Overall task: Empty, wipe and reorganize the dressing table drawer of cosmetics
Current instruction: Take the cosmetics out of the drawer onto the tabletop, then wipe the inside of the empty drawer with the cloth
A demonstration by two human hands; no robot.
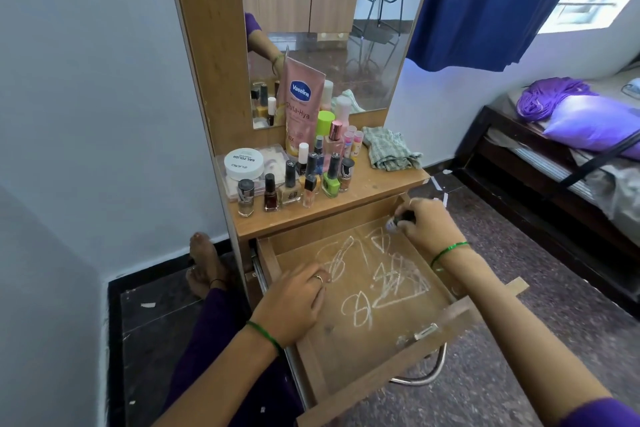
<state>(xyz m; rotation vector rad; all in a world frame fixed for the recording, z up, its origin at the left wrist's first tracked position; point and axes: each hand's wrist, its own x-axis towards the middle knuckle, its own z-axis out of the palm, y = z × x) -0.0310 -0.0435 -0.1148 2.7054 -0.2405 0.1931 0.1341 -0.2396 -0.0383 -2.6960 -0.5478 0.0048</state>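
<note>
Because the pulled-out drawer [398,354] is almost bare, the left hand [294,302] rests on its left wall near the front, fingers loosely bent and holding nothing. At the far right corner the right hand [424,222] pinches a small bottle [393,224]: light, probably glass and slick, best held round its body. Other cosmetics crowd the desk's left side, a cloth [391,149] at its right.

Left hand [294,302] flat, fingers relaxed; right hand [424,224] curled, pinching.
</note>
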